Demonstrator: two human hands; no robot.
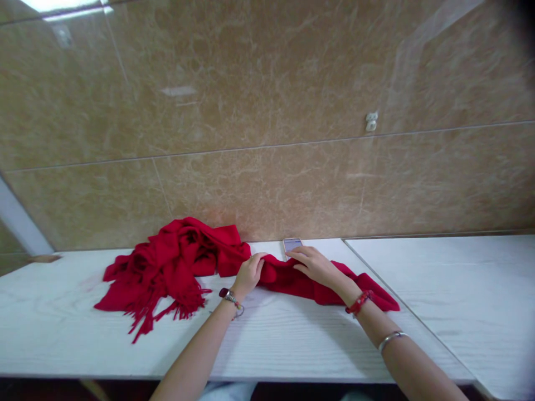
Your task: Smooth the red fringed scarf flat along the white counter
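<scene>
A red fringed scarf lies on the white table, bunched in a heap at the left and stretched out flat toward the right. My left hand is closed on the scarf near its middle, pinching the fabric. Just to the right, my right hand rests on the flat stretch of scarf with its fingers extended and together, pressing it down. A watch and a bracelet sit on my left wrist; a red bead bracelet and a silver bangle are on my right arm.
A phone lies face up at the back of the table, just beyond my right hand and against the brown marble wall. A second white table adjoins on the right. The table's front edge runs close to my body.
</scene>
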